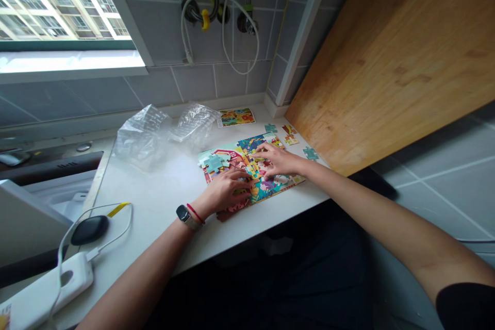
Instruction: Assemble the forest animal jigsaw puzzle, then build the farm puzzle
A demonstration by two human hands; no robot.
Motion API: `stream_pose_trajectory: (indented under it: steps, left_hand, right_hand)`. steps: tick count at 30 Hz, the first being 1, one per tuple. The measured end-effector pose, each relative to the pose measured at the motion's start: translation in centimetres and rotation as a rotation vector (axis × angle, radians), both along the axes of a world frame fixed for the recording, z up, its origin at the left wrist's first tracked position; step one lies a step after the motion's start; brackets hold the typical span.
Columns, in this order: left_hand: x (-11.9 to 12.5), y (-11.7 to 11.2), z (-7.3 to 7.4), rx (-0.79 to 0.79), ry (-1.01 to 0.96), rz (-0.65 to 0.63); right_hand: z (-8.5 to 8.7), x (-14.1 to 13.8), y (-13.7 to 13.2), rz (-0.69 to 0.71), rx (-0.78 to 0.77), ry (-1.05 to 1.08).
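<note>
A colourful jigsaw puzzle point(266, 193), mostly joined, lies flat on the white counter. My left hand point(229, 191) rests on its left half, fingers stretched out across the pieces. Over the middle of the puzzle, my right hand point(275, 160) has its fingers spread, with the tips touching the pieces. Neither hand appears to hold a piece. Light-blue loose pieces point(215, 162) are heaped on the puzzle's upper left part. Beyond its right end lie a teal piece point(310, 153), another teal piece point(270, 128) and a few yellow and brown pieces point(290, 136).
Crumpled clear plastic bags point(166, 131) lie at the back of the counter point(154, 191). A small picture card point(237, 117) is beside them. On the left are a white power strip point(50, 289), a cable and a black oval object point(90, 230). A wooden board point(402, 62) leans on the right.
</note>
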State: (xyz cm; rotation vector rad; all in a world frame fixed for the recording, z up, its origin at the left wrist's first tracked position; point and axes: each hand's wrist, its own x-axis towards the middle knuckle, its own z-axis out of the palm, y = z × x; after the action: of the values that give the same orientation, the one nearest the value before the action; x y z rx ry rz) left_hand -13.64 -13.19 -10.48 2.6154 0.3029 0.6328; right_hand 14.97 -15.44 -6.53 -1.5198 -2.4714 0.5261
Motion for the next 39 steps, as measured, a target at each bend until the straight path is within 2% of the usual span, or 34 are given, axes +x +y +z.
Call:
stream_pose_trajectory:
  steps: [8,19,39]
  left_hand:
    - [0.0,0.0,0.0,0.001,-0.008,0.004]
    - [0.1,-0.1,-0.5,-0.002,-0.05,0.009]
    - [0.0,-0.2,0.0,0.017,-0.023,-0.005]
  right_hand:
    - [-0.3,0.4,1.3,0.029,0.0,0.002]
    - [0.2,0.4,3.3,0.103,-0.044,-0.039]
    - [0.6,0.1,5.1,0.133,-0.112,-0.138]
